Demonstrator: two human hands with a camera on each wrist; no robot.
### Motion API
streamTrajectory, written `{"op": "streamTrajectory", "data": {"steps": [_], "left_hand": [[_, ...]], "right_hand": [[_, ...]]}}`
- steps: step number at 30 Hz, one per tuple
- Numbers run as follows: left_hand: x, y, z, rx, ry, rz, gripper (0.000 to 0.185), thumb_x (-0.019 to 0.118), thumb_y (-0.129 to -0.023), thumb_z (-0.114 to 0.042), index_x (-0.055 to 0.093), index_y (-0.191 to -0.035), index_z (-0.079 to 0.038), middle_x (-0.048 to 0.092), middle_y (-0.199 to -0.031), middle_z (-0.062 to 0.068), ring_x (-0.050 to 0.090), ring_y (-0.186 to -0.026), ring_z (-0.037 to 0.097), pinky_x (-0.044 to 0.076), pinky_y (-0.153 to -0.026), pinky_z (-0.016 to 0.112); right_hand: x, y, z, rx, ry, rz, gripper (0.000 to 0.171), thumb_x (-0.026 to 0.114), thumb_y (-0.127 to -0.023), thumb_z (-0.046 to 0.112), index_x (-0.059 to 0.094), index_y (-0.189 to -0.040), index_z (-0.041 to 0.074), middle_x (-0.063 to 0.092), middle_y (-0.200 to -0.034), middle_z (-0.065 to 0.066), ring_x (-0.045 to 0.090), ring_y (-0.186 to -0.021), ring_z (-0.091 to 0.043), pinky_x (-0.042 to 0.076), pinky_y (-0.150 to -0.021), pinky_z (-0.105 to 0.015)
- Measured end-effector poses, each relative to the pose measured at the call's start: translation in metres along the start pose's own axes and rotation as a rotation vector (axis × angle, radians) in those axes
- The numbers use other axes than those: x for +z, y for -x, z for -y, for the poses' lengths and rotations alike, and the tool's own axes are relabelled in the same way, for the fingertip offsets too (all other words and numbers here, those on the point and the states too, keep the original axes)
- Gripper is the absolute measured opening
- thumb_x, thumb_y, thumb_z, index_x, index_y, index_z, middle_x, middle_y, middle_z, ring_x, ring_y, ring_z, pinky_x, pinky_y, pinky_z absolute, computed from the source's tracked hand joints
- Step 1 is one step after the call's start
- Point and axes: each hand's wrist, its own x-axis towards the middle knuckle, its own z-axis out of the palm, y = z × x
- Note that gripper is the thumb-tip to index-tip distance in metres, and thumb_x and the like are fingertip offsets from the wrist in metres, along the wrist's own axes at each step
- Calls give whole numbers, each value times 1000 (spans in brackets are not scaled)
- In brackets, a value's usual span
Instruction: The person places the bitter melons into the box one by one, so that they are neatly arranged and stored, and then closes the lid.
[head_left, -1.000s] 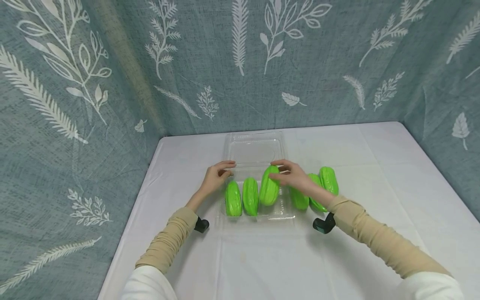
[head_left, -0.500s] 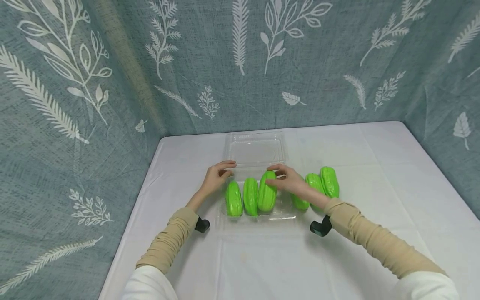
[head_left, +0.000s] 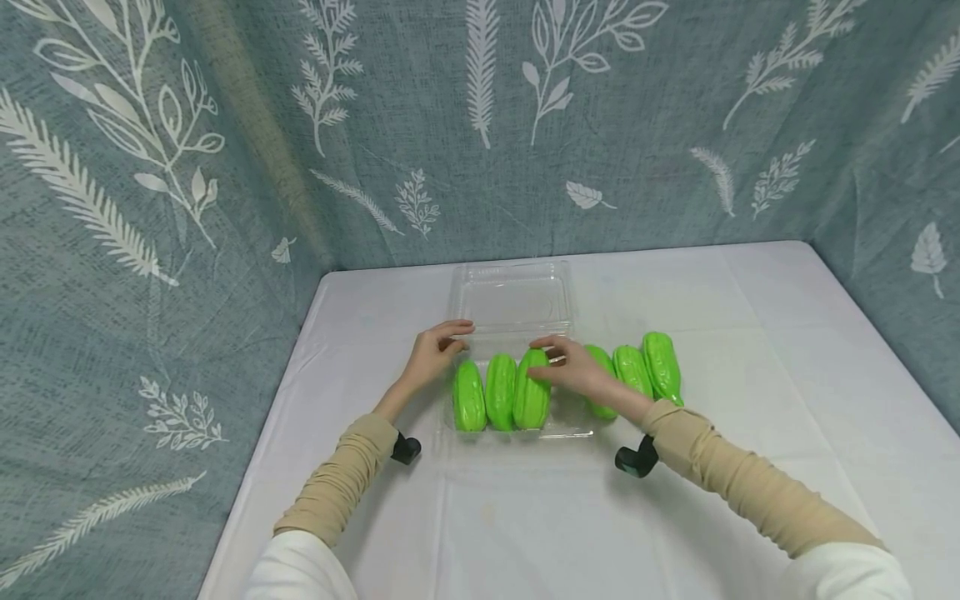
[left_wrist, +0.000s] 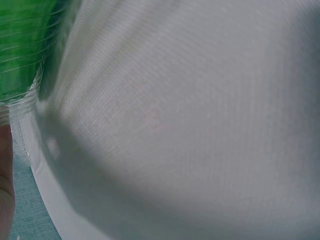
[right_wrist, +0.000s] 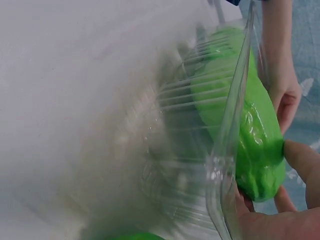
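Observation:
A clear plastic clamshell box (head_left: pixel 567 432) sits on the table, its lid (head_left: pixel 512 300) folded open toward the back. Three bright green, oblong, ridged gourds lie side by side in its tray: a left one (head_left: pixel 468 398), a middle one (head_left: pixel 500 392) and a right one (head_left: pixel 531 400). My right hand (head_left: pixel 572 367) holds the right gourd at its far end, thumb on one side and fingers on the other; the right wrist view shows this gourd (right_wrist: pixel 257 145) just behind the tray wall. My left hand (head_left: pixel 437 350) pinches the box near its back left corner, its thumb (left_wrist: pixel 5 175) at the rim.
Right of the box lie three more green gourds: a near one (head_left: pixel 600 379) partly behind my right hand, a second (head_left: pixel 632 368) and a far one (head_left: pixel 662 367). A white cloth (head_left: pixel 525 517) covers the table. Grey-green patterned curtains (head_left: pixel 420 125) enclose the back and sides.
My right hand has lowered the right gourd into the tray and shifted it left, up against the middle one. My left hand has stayed at the box's corner.

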Motion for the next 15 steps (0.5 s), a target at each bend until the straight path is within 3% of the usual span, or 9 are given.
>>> {"op": "streamTrajectory", "data": {"steps": [15], "left_hand": [[-1,1,-6,5,-16,7,27,51,-84,12,57,-110,13,53,-119,26,60,-89,40,54,-75,38]], "right_hand": [[8,-4,-2,46,-8,6,51,62,-84,21,45,-130,6,44,-129,-20,44,-116,-34,50,-86,-37]]}}
